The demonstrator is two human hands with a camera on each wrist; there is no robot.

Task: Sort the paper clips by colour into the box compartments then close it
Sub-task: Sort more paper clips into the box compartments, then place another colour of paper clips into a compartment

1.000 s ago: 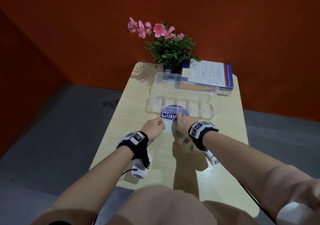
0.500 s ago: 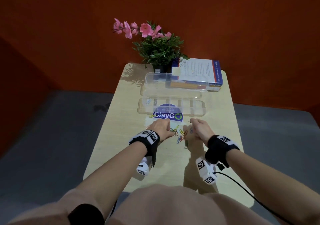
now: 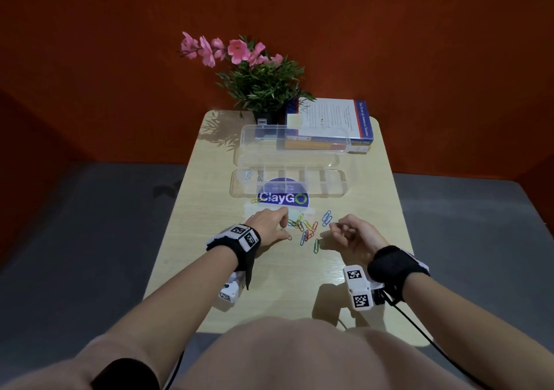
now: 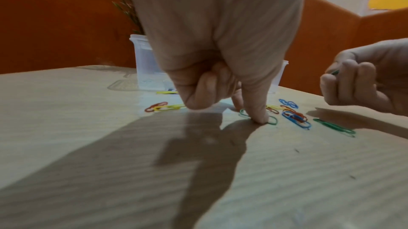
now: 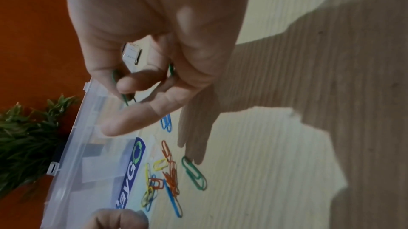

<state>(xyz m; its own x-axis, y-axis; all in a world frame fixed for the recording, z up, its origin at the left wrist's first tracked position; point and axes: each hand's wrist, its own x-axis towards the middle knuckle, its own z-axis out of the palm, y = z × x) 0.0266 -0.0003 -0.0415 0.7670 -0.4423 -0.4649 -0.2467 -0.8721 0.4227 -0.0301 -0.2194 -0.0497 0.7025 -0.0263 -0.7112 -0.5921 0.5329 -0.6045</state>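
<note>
Several coloured paper clips (image 3: 305, 229) lie loose on the wooden table (image 3: 299, 287), in front of the clear compartment box (image 3: 329, 184), whose lid (image 3: 293, 142) stands open behind it. One pale clip (image 3: 248, 175) lies in the box's left compartment. My left hand (image 3: 283, 229) is at the pile's left edge. Its thumb tip presses a green clip (image 4: 272, 119) flat on the table, the forefinger is down just behind it, and the other fingers are curled. My right hand (image 3: 337, 229), right of the pile, pinches green clips (image 5: 121, 93) in its curled fingers.
A yellow clip (image 3: 257, 200) lies on the blue ClayGo sticker (image 3: 283, 197) under the box's front. A potted plant (image 3: 260, 87) and a book (image 3: 332, 123) stand at the table's far edge, behind the lid. A cable runs off my right wrist.
My right hand has drawn back from the box to the right of the pile and turned palm up. My left hand has slid right onto the clips, now uncovered between the hands.
</note>
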